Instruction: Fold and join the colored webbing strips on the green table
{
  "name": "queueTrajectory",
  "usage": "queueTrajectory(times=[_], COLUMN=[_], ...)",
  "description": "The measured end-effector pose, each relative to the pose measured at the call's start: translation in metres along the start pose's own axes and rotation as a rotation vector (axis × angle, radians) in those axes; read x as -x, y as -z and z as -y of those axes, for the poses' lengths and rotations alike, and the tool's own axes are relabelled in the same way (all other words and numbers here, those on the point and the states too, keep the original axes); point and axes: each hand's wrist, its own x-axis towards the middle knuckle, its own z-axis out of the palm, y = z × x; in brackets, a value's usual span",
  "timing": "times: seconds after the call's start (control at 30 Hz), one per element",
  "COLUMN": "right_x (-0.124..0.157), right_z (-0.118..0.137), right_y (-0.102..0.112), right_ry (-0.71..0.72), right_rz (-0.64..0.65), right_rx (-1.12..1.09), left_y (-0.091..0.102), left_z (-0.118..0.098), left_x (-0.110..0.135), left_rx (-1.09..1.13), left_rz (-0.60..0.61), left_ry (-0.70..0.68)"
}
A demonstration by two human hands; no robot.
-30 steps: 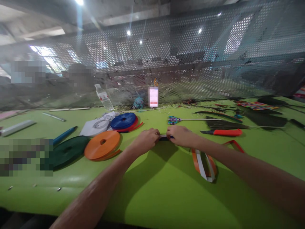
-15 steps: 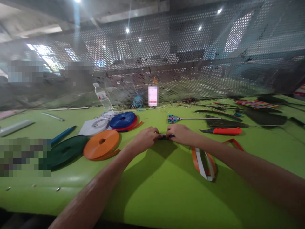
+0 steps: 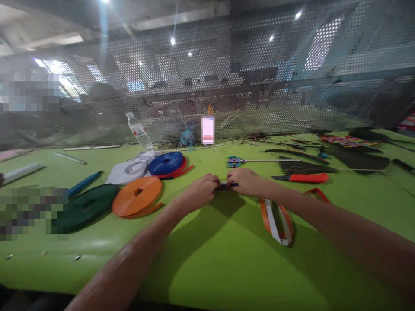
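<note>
My left hand (image 3: 205, 188) and my right hand (image 3: 243, 179) face each other above the middle of the green table. Between them they pinch a short blue and white strip (image 3: 227, 185), whose ends are hidden by my fingers. Behind my right hand lies a thin stick (image 3: 270, 160) with a woven blue, black and purple head (image 3: 236, 161). Closest to my left hand are a blue coil of flat strip (image 3: 168, 164) and an orange coil (image 3: 151, 203). Under my right forearm lie looped orange and white strips (image 3: 275, 226).
A red-handled knife (image 3: 308, 178) lies at the right, its blade toward my right hand. Left stand a dark green coil (image 3: 86, 211), a blue pen (image 3: 86, 183) and a plastic bottle (image 3: 139, 131). A perforated metal screen (image 3: 246, 95) runs along the back, with a lit phone (image 3: 208, 129) before it.
My left hand has shifted very slightly, still pinching the strip. My right hand has hardly moved. At the far left edge, a dark bit now shows by the white bar.
</note>
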Motion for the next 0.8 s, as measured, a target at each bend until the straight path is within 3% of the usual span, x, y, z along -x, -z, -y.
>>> queueTrajectory(times=[0.5,0.8], right_x=[-0.004,-0.004], right_z=[0.005,0.01], right_y=[0.001,-0.005], right_ry=[-0.029,-0.066], right_rz=[0.043,0.0], right_rx=[0.072,0.111], left_y=[0.009,0.01], left_z=[-0.012,-0.019], left_x=[0.002,0.002], left_rx=[-0.037,-0.08], left_rz=[0.061,0.075], left_ry=[0.021,0.048])
